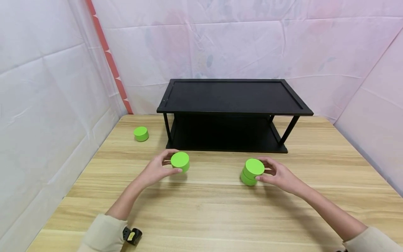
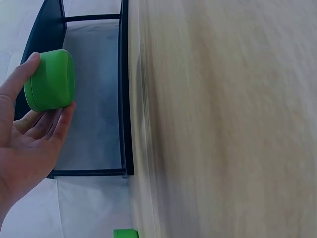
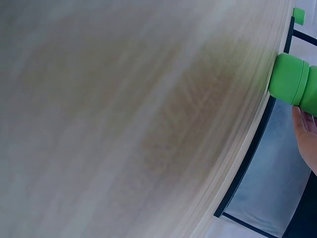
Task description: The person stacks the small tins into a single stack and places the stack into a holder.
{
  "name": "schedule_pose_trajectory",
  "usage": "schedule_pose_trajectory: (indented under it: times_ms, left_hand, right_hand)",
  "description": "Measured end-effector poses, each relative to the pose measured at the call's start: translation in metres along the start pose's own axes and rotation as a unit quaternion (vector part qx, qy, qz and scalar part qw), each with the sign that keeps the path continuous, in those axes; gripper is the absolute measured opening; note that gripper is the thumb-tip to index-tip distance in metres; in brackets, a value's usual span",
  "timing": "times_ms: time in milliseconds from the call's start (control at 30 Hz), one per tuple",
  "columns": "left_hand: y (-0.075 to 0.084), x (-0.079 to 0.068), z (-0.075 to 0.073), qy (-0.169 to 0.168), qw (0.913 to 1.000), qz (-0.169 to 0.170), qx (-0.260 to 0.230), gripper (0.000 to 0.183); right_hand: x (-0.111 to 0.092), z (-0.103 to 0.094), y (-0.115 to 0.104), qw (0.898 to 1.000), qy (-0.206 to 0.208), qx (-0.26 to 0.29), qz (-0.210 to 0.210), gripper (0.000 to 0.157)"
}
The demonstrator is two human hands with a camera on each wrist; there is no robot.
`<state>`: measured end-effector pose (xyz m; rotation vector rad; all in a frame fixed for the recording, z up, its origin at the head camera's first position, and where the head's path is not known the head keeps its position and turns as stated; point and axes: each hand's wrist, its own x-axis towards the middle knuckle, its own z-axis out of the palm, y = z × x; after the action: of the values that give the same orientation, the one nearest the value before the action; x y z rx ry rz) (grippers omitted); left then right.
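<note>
My left hand [image 1: 158, 168] pinches a short, bright green cylinder [image 1: 180, 160] between thumb and fingers, above the table in front of the shelf. In the left wrist view this cylinder [image 2: 52, 79] shows rounded edges and a thin seam near one end. On the right, my right hand [image 1: 277, 173] grips another green cylinder [image 1: 254, 167] by its side. That one sits on a second, matching cylinder [image 1: 248, 180], which stands on the table. The right wrist view shows the lower cylinder [image 3: 287, 79] and part of the upper one, with fingertips at the joint between them.
A black two-tier shelf [image 1: 233, 96] stands at the back of the wooden table [image 1: 207, 217]. One more green cylinder [image 1: 141, 134] lies left of it. White cloth walls [image 1: 47, 105] enclose the back and sides. A small black device [image 1: 133, 236] sits at the left sleeve.
</note>
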<state>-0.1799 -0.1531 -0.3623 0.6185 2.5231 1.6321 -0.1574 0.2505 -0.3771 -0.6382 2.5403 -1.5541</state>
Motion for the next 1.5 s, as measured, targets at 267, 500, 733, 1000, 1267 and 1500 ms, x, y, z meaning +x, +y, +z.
schedule_pose_trajectory:
  times_ms: [267, 500, 733, 1000, 1267, 1500]
  left_hand:
    - [0.005, 0.002, 0.005, 0.002, 1.0000, -0.006, 0.007, 0.061]
    - [0.009, 0.003, 0.008, 0.006, 0.9997, -0.009, 0.021, 0.060]
    - [0.015, 0.006, 0.011, 0.006, 0.9997, -0.005, 0.021, 0.060]
    - [0.019, 0.010, 0.015, 0.003, 0.9996, 0.011, 0.027, 0.059]
    - [0.023, 0.013, 0.018, 0.000, 0.9996, 0.008, 0.028, 0.058]
    - [0.026, 0.015, 0.022, 0.004, 0.9998, 0.012, 0.018, 0.058]
  right_hand:
    - [0.000, 0.000, 0.000, 1.000, 0.000, 0.001, -0.001, 0.056]
    - [0.001, 0.000, 0.001, 1.000, 0.002, 0.000, -0.001, 0.056]
    - [0.002, 0.002, 0.000, 1.000, -0.003, 0.000, -0.001, 0.056]
    - [0.003, 0.002, 0.000, 1.000, -0.006, -0.005, 0.004, 0.057]
    - [0.005, 0.003, 0.000, 1.000, -0.006, 0.000, 0.004, 0.058]
    - [0.005, 0.003, 0.000, 1.000, -0.006, 0.001, 0.002, 0.058]
